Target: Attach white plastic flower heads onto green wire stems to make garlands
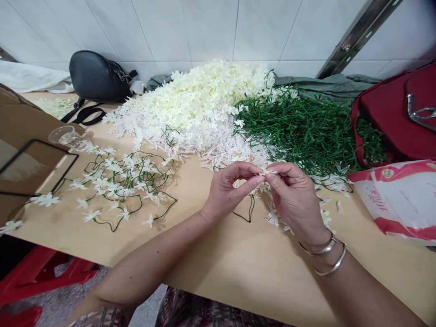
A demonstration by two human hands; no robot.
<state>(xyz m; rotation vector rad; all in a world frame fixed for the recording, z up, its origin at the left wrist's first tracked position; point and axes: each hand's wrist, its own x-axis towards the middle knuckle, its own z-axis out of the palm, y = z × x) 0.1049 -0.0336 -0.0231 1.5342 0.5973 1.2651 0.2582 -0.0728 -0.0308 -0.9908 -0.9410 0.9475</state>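
Note:
My left hand and my right hand meet over the middle of the table, fingertips almost touching. Both pinch a small white artificial flower between thumb and forefinger. A green plastic stem hangs below the hands; where it joins the flower is hidden by the fingers. Behind them lies a big heap of loose cream petals, with thin white stamen pieces along its front. To the right of that is a pile of green stems. Flowers on stems lie in a loose cluster at the left.
A black bag stands against the tiled wall. At left are a cardboard box, a clear plastic cup and a black wire frame. A red bag and a pink-white packet sit at right. Red stools stand below.

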